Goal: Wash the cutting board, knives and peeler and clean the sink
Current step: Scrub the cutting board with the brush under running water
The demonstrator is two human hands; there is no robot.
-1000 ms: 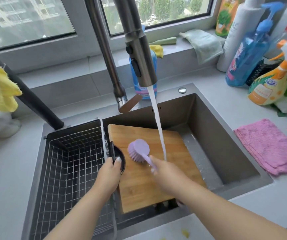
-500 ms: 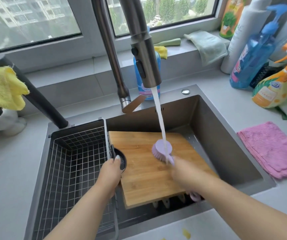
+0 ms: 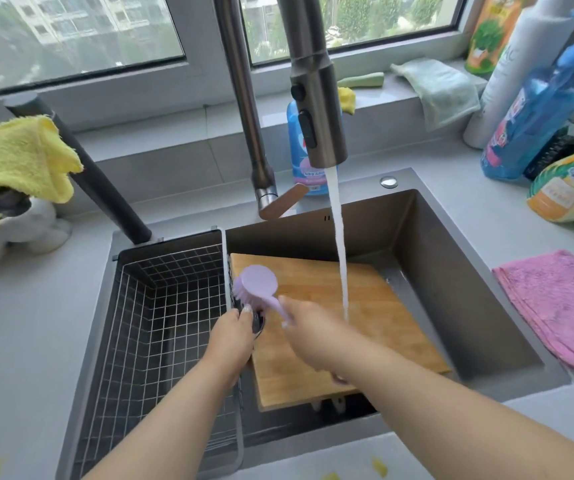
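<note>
Head view: both hands work over the sink, seen from above.
Right hand [image 3: 308, 332]: fingers curl round the handle of a lilac dish brush [image 3: 256, 287], gripping it.
Brush head: bristles down on the far left corner of the cutting board.
Left hand [image 3: 231, 337]: fingers curl over the left edge of the wooden cutting board [image 3: 351, 327], holding it beside a dark round fitting.
Cutting board: lies tilted inside the sink [image 3: 451, 271], near edge raised.
Water: a stream from the pull-down tap [image 3: 316, 109] lands on the board, right of the brush.
Wire basket [image 3: 164, 306]: fills the sink's left part, touching the board's left side.
Counter: pink cloth [image 3: 559, 306] right of the sink; yellow cloth [image 3: 19, 157] far left; bottles at the back right.
</note>
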